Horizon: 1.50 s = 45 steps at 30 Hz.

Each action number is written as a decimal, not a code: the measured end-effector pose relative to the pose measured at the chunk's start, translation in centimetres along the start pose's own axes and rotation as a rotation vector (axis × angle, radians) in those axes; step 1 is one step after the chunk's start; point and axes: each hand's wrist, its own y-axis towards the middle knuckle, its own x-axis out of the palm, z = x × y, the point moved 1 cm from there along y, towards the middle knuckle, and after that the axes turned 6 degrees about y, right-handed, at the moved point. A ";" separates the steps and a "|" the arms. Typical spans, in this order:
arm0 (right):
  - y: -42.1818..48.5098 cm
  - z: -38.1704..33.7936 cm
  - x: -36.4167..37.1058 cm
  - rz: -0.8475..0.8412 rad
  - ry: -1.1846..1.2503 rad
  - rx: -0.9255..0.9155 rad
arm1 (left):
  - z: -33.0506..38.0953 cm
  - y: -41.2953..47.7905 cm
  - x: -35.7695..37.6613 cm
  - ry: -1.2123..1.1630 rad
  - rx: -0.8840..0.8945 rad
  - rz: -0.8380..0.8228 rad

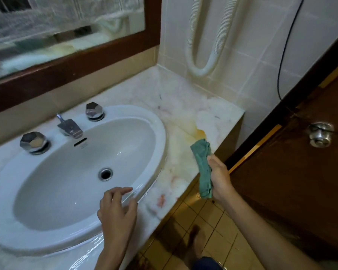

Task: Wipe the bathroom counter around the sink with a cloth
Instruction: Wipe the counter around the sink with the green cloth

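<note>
Head view: fingers (213, 160) of R hand (220, 178) grip a bunched green cloth (203, 162), its top end over the bench (180, 98) front edge, near a yellow stain (200, 132); contact w/ bench unclear. L hand (117, 209) fingers loosely bent, holding nothing, over the sink (162, 137) front rim. Bench surface by that rim shines wet.

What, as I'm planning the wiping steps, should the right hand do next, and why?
Probably press the green cloth onto the yellow stain on the counter: the right hand grips the cloth bunched by the counter's front edge, and the stain lies just beyond.
</note>
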 end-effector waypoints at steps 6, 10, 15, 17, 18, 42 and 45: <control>11.7 -5.5 -4.0 0.220 -0.341 -0.216 | 4.5 4.0 4.0 -0.035 0.070 -0.026; 21.8 -5.1 -4.7 0.107 -0.938 -0.248 | 7.5 7.6 7.5 0.012 0.052 0.002; 29.4 -5.4 -1.9 -0.034 -1.497 -0.339 | 9.0 11.4 10.9 0.092 -0.118 0.039; 31.1 -5.7 0.5 -0.095 -1.539 -0.385 | 9.1 12.0 11.7 0.050 -0.258 0.037; 31.5 -5.6 1.9 -0.134 -1.553 -0.421 | 9.0 12.2 12.0 0.052 -0.332 0.025; 41.6 -5.8 19.9 -0.594 -1.601 -0.581 | 9.9 12.6 12.3 0.322 -0.484 -0.015; 38.7 -4.4 21.7 -0.788 -1.583 -0.722 | 9.9 12.5 12.2 0.308 -0.469 -0.016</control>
